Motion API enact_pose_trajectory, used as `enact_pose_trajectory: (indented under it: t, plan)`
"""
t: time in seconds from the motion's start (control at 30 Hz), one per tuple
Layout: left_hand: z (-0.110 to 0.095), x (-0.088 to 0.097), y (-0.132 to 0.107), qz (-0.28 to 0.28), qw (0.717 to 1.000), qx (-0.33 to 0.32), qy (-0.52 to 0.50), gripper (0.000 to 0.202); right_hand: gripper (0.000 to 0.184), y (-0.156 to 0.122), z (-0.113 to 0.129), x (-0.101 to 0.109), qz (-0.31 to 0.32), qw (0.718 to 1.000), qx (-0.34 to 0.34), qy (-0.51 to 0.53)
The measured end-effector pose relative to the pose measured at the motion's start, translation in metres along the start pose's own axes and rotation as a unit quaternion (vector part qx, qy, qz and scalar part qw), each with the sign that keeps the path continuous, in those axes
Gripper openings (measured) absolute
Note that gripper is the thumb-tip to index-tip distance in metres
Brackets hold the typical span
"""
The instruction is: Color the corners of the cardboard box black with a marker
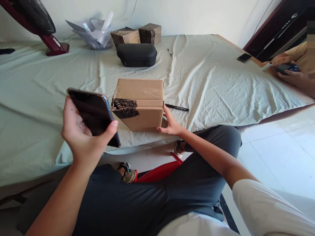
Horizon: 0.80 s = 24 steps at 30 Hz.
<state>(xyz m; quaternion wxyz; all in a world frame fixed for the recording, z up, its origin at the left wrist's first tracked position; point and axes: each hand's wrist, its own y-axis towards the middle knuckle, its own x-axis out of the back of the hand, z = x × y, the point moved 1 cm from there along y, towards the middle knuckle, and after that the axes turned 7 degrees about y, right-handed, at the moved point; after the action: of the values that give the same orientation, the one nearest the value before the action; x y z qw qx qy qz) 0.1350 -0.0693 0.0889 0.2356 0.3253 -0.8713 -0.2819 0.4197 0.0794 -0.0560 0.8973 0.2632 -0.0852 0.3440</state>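
Note:
My left hand is wrapped round a smartphone, holding it raised and tilted above the table's front edge. The phone's dark screen faces up towards me. To its right, a brown cardboard box rests on the green cloth, with black marker scribble over its left corner. My right hand grips the lower right corner of this box, thumb at the front and fingers along the right side. Some of those fingertips are hidden by the box. Just beyond them lies a black marker pen.
Behind the box sit a black zip case, two scribbled cardboard boxes and a clear plastic basket. A dark red fan-like stand is at the left. Far right, another person's hands hold a dark device near a phone.

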Motion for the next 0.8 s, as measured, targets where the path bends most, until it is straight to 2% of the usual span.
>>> enact_pose_trajectory:
  t: [0.13, 0.23, 0.3, 0.37, 0.5, 0.57, 0.63, 0.7, 0.8]
  plan:
    - [0.0, -0.004, -0.004, 0.013, 0.999, -0.037, 0.003, 0.112, 0.144, 0.0, -0.001, 0.0, -0.004, 1.0, -0.006, 0.006]
    - [0.002, -0.005, -0.005, 0.016, 1.0, -0.026, -0.009, 0.114, 0.145, 0.001, -0.001, -0.001, -0.004, 1.0, -0.008, 0.009]
    - [0.006, -0.006, -0.004, 0.017, 0.999, 0.015, -0.033, 0.111, 0.146, 0.001, -0.001, -0.001, -0.003, 1.0, -0.014, 0.007]
    - [0.011, -0.006, -0.002, 0.005, 0.994, 0.083, -0.066, 0.099, 0.145, 0.001, -0.001, -0.001, -0.002, 1.0, -0.017, 0.005]
    - [0.022, -0.005, 0.006, -0.043, 0.962, 0.249, -0.103, 0.082, 0.142, 0.001, -0.002, -0.001, -0.004, 1.0, -0.002, 0.005]
    - [0.024, -0.006, 0.01, -0.053, 0.945, 0.304, -0.105, 0.079, 0.142, 0.001, -0.001, 0.0, -0.003, 1.0, -0.001, 0.007]
    - [0.025, -0.008, 0.012, -0.058, 0.939, 0.32, -0.109, 0.078, 0.144, 0.001, 0.0, 0.0, -0.002, 1.0, -0.01, 0.008]
    - [0.029, -0.01, 0.013, -0.068, 0.942, 0.308, -0.115, 0.079, 0.144, 0.002, 0.002, 0.0, -0.002, 1.0, -0.02, 0.01]
    - [0.049, -0.006, 0.017, -0.078, 0.95, 0.294, -0.076, 0.086, 0.145, 0.002, 0.005, -0.001, -0.005, 0.999, -0.031, 0.011]
